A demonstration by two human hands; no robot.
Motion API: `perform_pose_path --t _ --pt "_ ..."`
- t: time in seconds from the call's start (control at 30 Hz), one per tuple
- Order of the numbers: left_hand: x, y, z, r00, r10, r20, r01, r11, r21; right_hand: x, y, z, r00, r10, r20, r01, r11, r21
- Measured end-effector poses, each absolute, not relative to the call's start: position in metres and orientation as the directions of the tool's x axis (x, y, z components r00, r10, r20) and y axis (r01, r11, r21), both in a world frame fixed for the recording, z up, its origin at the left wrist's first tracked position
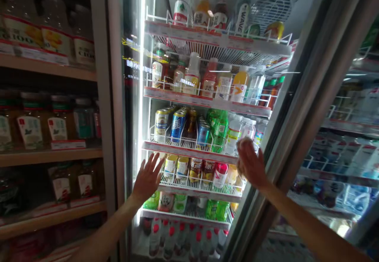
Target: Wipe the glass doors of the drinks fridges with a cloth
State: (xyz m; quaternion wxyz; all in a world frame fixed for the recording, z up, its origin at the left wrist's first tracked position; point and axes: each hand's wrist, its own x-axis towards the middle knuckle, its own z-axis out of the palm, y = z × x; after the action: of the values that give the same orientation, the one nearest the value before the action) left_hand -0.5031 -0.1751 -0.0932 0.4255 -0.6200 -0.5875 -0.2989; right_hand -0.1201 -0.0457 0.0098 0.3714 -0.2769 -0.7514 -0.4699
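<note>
My left hand [148,177] is raised in front of the lit drinks fridge, fingers spread, nothing in it. It is nearest the fridge's left side, by the small yellow-and-white cans [170,165]. On the other side, my right hand [251,161] is up near the glass door [132,62], its fingers around a pale, crumpled cloth [243,147]. Motion blurs this hand, and I cannot tell whether the cloth touches the glass. Behind it stand clear bottles [233,133] beside green bottles [219,130].
Wire shelves [189,150] inside the fridge carry cans and bottles, with red-capped bottles [170,240] at the bottom. A thick door frame [310,135] runs down the right, before another fridge. On the left, a wooden shelf [50,157] holds large bottles.
</note>
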Motion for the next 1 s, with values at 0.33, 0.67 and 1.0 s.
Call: perform_pose_path --t 0.33,0.67,1.0 --pt "-0.517 -0.181 -0.098 0.147 0.497 0.855 0.976 0.067 -0.207 -0.2 -0.045 0.08 -0.587 -0.048 0.808 0.693 0.486 0.532" --pt "-0.535 -0.205 -0.129 -0.042 0.591 0.805 0.973 0.206 -0.1 -0.25 -0.081 -0.071 -0.908 -0.326 0.263 0.036 0.566 0.824" --pt "-0.55 -0.214 -0.108 -0.156 0.605 0.781 0.957 0.289 -0.033 -0.328 -0.067 0.107 -0.671 -0.141 0.728 0.497 0.644 0.582"
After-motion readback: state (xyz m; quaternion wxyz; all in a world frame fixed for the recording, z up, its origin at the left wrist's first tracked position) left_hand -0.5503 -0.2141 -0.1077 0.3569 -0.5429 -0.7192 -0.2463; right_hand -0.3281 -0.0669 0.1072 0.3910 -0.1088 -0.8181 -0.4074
